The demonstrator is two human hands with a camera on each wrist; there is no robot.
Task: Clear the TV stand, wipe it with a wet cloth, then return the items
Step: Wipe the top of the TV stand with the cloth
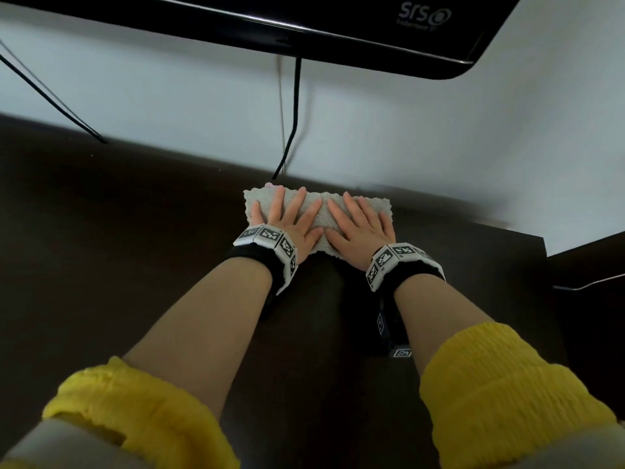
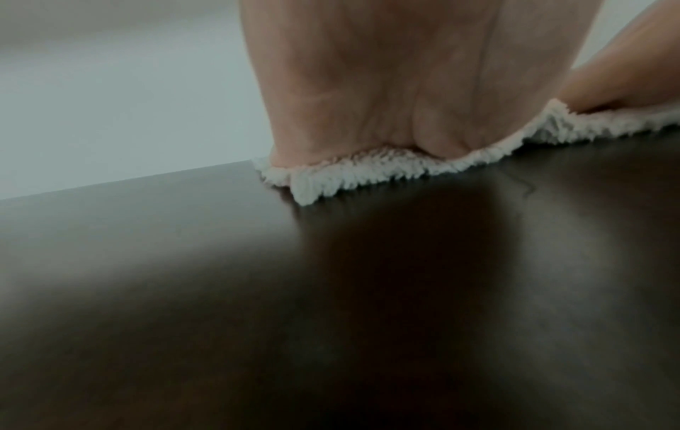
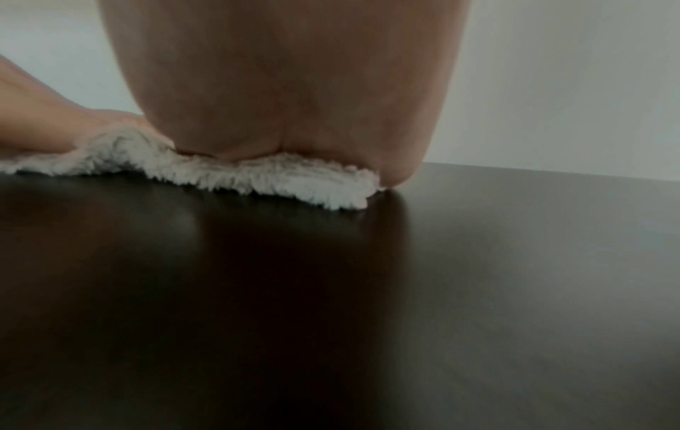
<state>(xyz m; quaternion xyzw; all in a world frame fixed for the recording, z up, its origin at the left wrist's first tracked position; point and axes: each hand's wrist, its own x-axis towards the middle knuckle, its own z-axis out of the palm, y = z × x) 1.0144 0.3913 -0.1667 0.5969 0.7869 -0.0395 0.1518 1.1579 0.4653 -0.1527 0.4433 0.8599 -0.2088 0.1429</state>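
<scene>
- Head view is showing the dark TV stand [image 1: 135, 265] filling the frame from 9 to 3 o'clock, bare where visible, so wiping looks to be the step in hand.
- Television [image 1: 304, 22] is hanging at 12 o'clock, cables [image 1: 294, 123] trailing down behind.
- Fluffy white cloth [image 1: 318, 208] is lying flat near the stand's back edge, just above centre.
- Left hand [image 1: 287, 225] and right hand [image 1: 358, 231] are pressing it side by side, fingers straight, gripping nothing.
- Next move is probably calling for steady downward pressure while sliding toward 6 o'clock.
</scene>
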